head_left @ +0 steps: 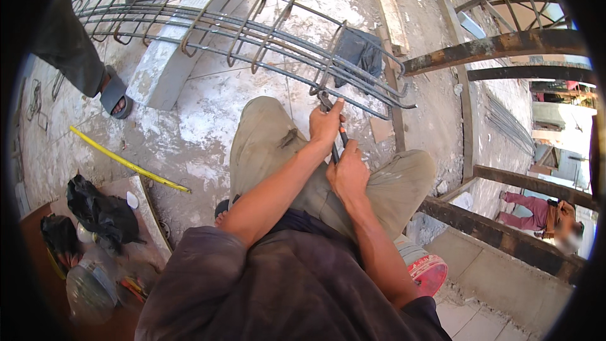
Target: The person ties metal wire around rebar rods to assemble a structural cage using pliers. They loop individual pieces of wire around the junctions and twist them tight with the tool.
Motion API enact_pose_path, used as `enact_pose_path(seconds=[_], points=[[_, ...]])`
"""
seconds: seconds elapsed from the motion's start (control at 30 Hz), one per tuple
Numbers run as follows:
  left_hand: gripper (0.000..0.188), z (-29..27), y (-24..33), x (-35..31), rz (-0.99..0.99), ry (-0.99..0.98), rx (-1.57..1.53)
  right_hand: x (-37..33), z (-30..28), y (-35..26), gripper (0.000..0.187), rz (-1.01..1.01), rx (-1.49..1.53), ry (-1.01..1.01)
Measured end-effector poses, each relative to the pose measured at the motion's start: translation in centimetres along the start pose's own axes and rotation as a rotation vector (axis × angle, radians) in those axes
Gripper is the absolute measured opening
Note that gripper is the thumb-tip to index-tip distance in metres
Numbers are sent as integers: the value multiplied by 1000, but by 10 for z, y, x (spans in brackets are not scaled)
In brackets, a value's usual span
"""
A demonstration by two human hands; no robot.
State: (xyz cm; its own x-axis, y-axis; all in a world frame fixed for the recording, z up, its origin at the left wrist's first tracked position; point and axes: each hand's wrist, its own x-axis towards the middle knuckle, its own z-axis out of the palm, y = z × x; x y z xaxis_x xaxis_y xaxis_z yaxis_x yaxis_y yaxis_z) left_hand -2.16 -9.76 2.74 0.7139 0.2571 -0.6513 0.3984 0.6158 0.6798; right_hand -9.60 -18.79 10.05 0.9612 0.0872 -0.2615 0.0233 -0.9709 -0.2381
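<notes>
Both my hands are closed on a pair of pincers with dark handles and orange marks. My left hand wraps the tool close below its jaws. Lower down, my right hand grips the handle ends. The jaws touch the near side of a rebar cage, at a stirrup near its right end. Whether the jaws hold a tie wire there is too small to tell. The cage's long bars run from upper left to the right, with several square stirrups around them.
A concrete beam lies under the cage. Another person's sandalled foot stands at left. A yellow hose lies nearby, above a board with black plastic bags. Timber beams cross the right side, where another person is visible.
</notes>
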Motion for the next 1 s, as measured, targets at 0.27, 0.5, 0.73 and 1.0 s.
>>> enact_pose_path(seconds=[0.27,0.5,0.73,1.0], points=[[65,-85,-1,118,-187,74,-179,-2,-1,-10,48,26,24,-58],[41,-52,12,196,-376,-406,-209,-5,-2,-26,48,39,30,-79],[47,-23,2,179,-269,-226,-203,-5,-14,-39,42,170,329,-264],[46,-22,7,180,-370,-233,-104,4,-6,-26,31,481,1098,-594]])
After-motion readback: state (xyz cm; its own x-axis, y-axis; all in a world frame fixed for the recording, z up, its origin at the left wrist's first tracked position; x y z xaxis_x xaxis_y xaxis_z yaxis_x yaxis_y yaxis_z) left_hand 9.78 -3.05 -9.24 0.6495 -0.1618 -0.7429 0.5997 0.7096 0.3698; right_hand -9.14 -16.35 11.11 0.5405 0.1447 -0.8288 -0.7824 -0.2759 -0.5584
